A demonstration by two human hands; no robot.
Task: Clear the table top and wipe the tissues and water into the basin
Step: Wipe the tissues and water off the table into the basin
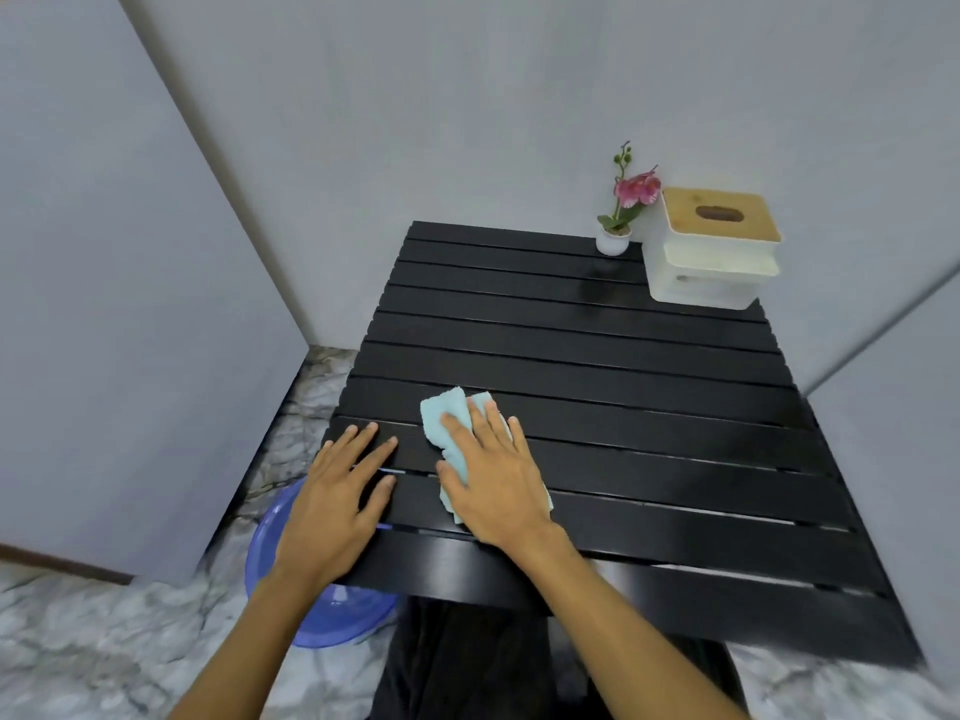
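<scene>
Two bare hands lie flat on the near-left part of a black slatted table top (597, 366). The right hand (493, 480) presses, fingers spread and palm down, on a pale blue cloth (441, 415); it is not closed round the cloth, only laid open upon it. The cloth looks soft and nubbly, like terry, folded into a rough oblong, with its far end sticking out beyond the fingertips and a strip showing on the thumb side of the palm. Just beside it, across a narrow gap of bare slat, the left hand (337, 501) rests open and empty near the table's left edge. The slats are long, smooth, faintly glossy boards with thin gaps between them. Below the left wrist, on the marbled grey-white floor (104, 631), sits a round translucent blue plastic basin (270, 517), partly hidden by that arm. Well beyond both hands, at the far right corner, stand a small white pot with a pink orchid (621, 220) and a white tissue box (711, 252) with a wooden lid.
</scene>
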